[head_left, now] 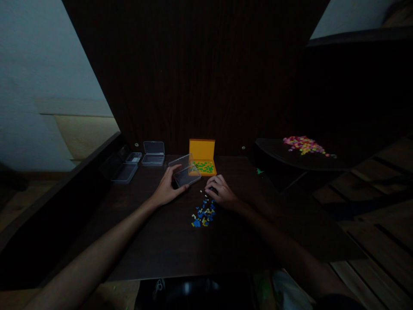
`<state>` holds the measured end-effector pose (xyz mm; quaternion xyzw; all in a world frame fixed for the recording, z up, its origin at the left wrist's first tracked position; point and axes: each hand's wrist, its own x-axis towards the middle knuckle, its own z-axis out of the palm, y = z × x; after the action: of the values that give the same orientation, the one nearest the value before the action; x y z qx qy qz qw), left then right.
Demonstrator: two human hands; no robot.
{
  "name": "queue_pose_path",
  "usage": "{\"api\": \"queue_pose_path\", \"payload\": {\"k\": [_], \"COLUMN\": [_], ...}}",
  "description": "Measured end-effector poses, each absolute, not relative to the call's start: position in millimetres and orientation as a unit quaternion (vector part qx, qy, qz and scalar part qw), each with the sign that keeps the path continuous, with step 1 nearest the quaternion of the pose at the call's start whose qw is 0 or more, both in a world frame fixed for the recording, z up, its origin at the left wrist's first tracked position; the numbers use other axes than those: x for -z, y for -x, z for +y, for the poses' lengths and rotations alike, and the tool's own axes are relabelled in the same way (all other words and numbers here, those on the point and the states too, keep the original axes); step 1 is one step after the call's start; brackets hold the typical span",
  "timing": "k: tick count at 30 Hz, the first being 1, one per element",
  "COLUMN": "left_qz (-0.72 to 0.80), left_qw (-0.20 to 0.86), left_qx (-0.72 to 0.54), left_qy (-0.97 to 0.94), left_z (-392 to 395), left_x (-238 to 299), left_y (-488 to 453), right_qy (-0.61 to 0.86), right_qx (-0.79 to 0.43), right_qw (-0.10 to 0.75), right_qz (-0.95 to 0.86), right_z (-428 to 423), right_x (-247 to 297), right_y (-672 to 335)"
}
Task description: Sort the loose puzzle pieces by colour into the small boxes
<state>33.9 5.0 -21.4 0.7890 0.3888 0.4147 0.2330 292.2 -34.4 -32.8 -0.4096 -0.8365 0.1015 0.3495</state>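
Observation:
My left hand (pixel 168 187) is closed around the near left side of a clear plastic box (pixel 188 175), whose hinged lid is raised. My right hand (pixel 220 192) hovers just right of it with fingers curled together; whether a small piece is pinched there is hidden. Below the right fingers lies a loose pile of small blue, white and yellow pieces (pixel 204 215). Behind the clear box an orange box (pixel 201 149) stands with its lid up, holding several green pieces (pixel 205 167).
More clear boxes with raised lids, one at the back (pixel 153 160) and one further left (pixel 125 173), stand on the dark table (pixel 155 249). A green scrap (pixel 260 171) lies to the right. Pink and yellow pieces (pixel 305 145) are heaped on a curved dark shelf (pixel 277 150).

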Motion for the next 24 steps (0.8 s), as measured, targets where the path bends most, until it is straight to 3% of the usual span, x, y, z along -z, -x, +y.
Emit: {"api": "queue_pose_path", "payload": {"k": [12,24], "left_qz": [0.358,0.317], "left_qw": [0.205,0.187], "left_qx": [-0.382,-0.37], "left_qy": [-0.827,-0.853], "left_z": [-14,-53], "left_x": [15,4], "left_y": [-47,-73], "right_qy": [0.439,0.444], "right_qx": [-0.098,-0.049], "right_qw": [0.441,0.339], "right_qz": [-0.777,-0.828], "right_z": [-49,-60], "right_x": [6,5], "right_y": [-287,-276]}}
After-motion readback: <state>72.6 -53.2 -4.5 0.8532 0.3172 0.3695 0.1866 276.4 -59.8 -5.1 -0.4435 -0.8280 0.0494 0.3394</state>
